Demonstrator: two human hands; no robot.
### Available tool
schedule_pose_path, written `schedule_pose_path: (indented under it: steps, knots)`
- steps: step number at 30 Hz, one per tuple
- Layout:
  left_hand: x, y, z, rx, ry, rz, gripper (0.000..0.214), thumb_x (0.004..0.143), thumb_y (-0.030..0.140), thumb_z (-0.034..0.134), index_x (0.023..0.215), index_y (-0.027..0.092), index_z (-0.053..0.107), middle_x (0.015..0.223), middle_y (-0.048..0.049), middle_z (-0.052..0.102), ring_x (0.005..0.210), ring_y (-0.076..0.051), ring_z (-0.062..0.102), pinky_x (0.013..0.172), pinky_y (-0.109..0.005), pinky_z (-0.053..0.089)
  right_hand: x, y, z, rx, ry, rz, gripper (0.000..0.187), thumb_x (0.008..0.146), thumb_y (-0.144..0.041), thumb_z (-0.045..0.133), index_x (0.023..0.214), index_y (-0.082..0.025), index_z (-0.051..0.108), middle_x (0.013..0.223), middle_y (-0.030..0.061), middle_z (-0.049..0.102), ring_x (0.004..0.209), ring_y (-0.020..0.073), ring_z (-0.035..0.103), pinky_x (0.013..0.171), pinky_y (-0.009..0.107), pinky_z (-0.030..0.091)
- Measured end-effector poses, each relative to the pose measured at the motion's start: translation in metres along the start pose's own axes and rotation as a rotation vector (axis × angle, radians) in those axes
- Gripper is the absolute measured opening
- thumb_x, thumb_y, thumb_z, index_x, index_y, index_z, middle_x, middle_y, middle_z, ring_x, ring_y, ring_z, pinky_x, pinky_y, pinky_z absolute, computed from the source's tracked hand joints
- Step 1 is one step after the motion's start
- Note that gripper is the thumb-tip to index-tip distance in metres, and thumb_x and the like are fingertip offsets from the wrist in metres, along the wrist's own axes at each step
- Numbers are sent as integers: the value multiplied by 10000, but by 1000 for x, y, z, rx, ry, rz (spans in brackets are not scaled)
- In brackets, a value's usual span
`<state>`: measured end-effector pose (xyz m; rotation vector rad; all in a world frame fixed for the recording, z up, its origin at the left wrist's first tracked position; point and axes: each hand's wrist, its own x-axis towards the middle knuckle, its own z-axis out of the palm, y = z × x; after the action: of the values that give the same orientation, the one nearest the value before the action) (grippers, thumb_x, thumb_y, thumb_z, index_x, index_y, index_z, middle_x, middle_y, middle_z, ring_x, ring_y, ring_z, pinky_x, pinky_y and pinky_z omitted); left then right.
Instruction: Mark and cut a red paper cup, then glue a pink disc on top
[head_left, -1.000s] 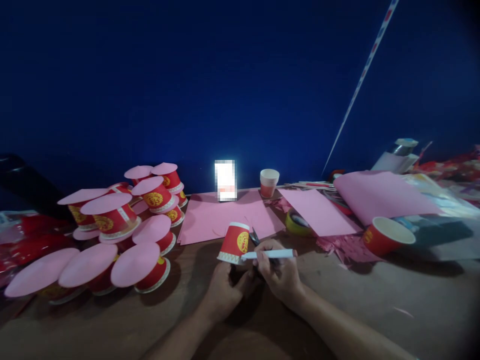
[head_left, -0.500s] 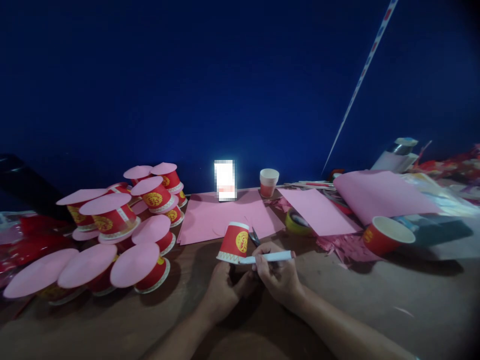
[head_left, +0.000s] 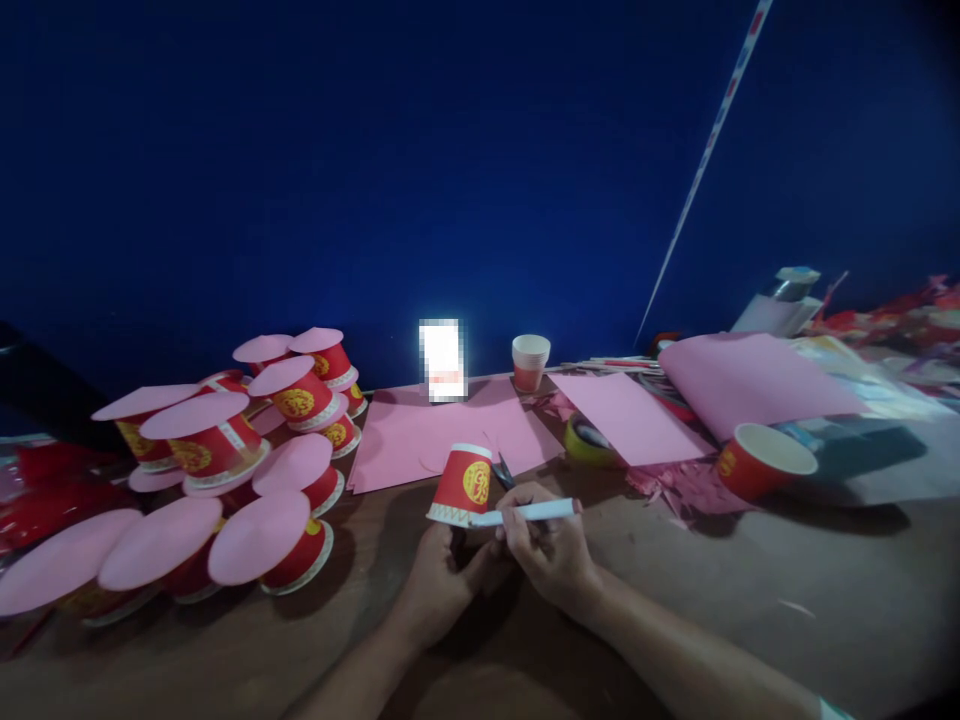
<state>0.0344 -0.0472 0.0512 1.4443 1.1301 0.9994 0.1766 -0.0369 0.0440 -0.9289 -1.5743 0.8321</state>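
Upside down in front of me is a red paper cup (head_left: 455, 483) with a gold emblem and a zigzag line along its white rim. My left hand (head_left: 444, 580) grips it from below at the rim, the fingertips partly hidden. A white marker (head_left: 536, 512) lies in the closed fingers of my right hand (head_left: 551, 555), its tip against the cup's rim. Dark pointed scissors blades (head_left: 502, 468) show just behind my right hand; whether that hand also holds them I cannot tell.
To the left stand several red cups with pink paper discs (head_left: 259, 537). Pink sheets (head_left: 450, 430), a lit screen (head_left: 442, 360) and stacked cups (head_left: 530, 362) are behind. Rightward are a tape roll (head_left: 589, 442), pink shreds (head_left: 679, 490) and a tipped cup (head_left: 765, 462).
The view has turned slightly, so most things sit a little further left. Both hands keep their hold on the cup and marker, with the tip still at the rim.
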Motion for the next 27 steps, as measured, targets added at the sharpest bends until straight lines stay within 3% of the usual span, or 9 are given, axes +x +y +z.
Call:
schedule_pose_path:
  steps: [10, 27]
  knots:
    - [-1, -7, -2, 70, -10, 19, 289, 759, 295, 592, 1008, 148, 575, 1035, -95, 655, 934, -217, 600, 831, -323, 463, 3, -4, -3, -108, 54, -41, 97, 811, -184, 505, 723, -172, 545, 574, -14, 578, 495, 96, 566, 484, 175, 441]
    - [-1, -5, -3, 95, -3, 18, 311, 738, 287, 608, 1011, 137, 602, 1040, -102, 666, 972, -234, 606, 859, -335, 463, 7, -5, -4, -140, 87, -17, 127, 820, -205, 494, 703, -172, 529, 545, -17, 571, 496, 99, 557, 504, 183, 436]
